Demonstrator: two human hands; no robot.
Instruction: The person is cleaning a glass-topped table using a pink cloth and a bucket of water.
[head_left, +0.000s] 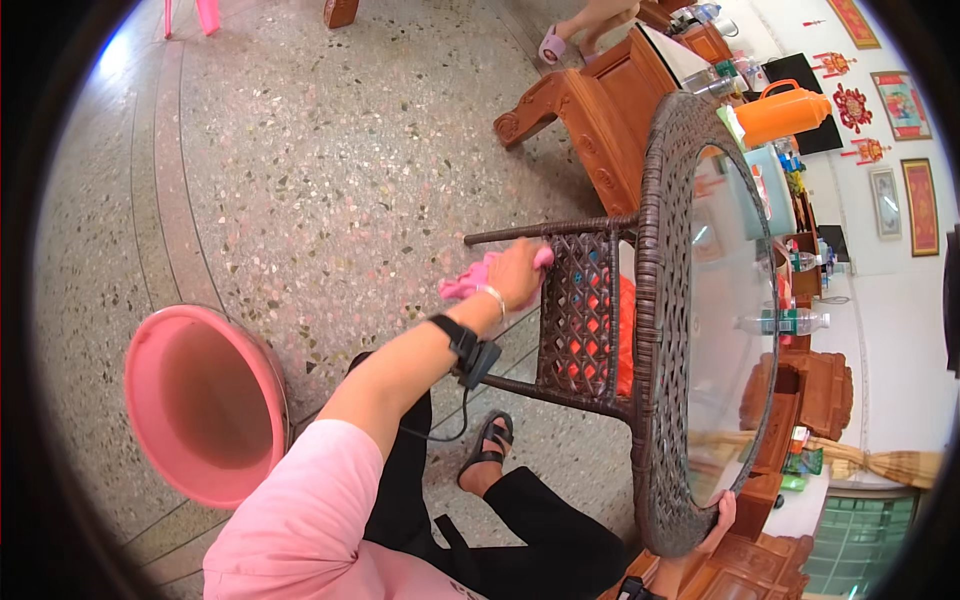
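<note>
My left hand (516, 276), blurred and wearing a bangle, is closed on a pink cloth (480, 277). It is beside the outer edge of a dark woven wicker panel (574, 315) under the wicker table. The table (660, 300) has a thick woven rim and a glass top (720, 315); it looks turned sideways in this view. Behind the panel a red plastic bag (626, 337) shows through the weave. My right hand (720, 525) grips the table's rim at the lower right, its fingers partly over the edge.
A pink bucket (133, 397) holding murky water stands on the speckled floor at left. Carved wooden furniture (600, 135) is beyond the table. On the glass top are an orange thermos flask (787, 116) and a plastic bottle (795, 322). Another person's foot in a slipper (553, 46) shows at top.
</note>
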